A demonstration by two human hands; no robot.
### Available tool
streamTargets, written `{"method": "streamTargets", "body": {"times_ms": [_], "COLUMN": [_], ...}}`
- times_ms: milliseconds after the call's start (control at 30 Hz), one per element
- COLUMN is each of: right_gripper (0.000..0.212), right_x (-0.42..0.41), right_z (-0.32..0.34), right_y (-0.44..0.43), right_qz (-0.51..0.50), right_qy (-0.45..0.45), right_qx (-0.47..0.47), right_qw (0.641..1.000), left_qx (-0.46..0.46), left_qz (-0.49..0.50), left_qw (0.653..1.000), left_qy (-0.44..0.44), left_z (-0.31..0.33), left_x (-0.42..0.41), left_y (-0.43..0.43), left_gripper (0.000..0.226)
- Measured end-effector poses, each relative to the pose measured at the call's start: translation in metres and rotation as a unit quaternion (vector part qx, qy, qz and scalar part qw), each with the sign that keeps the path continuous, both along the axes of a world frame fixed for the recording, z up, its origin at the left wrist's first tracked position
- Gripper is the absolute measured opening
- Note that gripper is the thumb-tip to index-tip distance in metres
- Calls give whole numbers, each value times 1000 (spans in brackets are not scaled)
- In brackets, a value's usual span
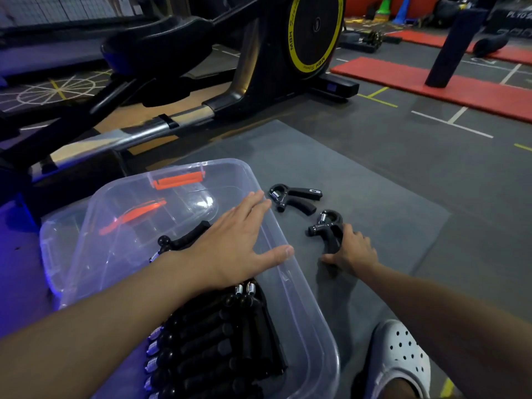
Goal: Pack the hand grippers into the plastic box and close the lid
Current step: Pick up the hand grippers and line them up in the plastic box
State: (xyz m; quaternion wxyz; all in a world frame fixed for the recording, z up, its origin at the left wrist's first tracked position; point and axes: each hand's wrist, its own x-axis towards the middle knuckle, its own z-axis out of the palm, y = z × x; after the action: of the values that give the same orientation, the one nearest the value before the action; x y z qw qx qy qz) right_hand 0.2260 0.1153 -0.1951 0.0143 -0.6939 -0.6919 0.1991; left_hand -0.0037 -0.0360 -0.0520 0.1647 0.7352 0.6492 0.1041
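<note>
A clear plastic box (302, 309) stands open on the grey mat, with several black hand grippers (213, 335) lined up inside its near half. My left hand (239, 240) hovers flat and open over the box's right rim, holding nothing. On the mat to the right lie two more black hand grippers. My right hand (352, 251) is closed around the handles of the nearer one (328, 228), which still rests on the mat. The farther one (293, 198) lies free beyond my left fingertips. The clear lid (54, 243) with orange latches sits behind and left of the box.
A large black exercise machine (230, 82) with a yellow-ringed wheel stands right behind the box. My foot in a white clog (400, 358) rests on the mat at the lower right. Red mats (431, 84) and a dark post lie farther away on the right.
</note>
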Motion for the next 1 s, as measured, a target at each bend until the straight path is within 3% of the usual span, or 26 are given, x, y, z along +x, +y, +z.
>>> {"method": "streamTargets", "body": {"times_ms": [233, 433, 733, 867, 1000], "right_gripper": [83, 74, 76, 76, 79], "right_x": [14, 12, -35, -57, -82], "right_z": [11, 56, 182, 219, 228], "right_y": [-19, -30, -62, -90, -118], "right_qz": [44, 27, 195, 276, 329], "right_qy": [31, 149, 261, 246, 217], "right_qx": [-14, 31, 94, 89, 90], "right_qw": [998, 988, 941, 925, 915], "left_qx": [17, 48, 150, 152, 147], "left_qz": [13, 14, 51, 136, 202], "left_qw": [1000, 997, 986, 966, 917], "left_qy": [-14, -51, -56, -159, -310], "left_z": [-4, 4, 74, 95, 97], "left_x": [0, -10, -36, -50, -60], "left_y": [-3, 1, -14, -29, -45], "left_gripper": [101, 63, 38, 29, 34]}}
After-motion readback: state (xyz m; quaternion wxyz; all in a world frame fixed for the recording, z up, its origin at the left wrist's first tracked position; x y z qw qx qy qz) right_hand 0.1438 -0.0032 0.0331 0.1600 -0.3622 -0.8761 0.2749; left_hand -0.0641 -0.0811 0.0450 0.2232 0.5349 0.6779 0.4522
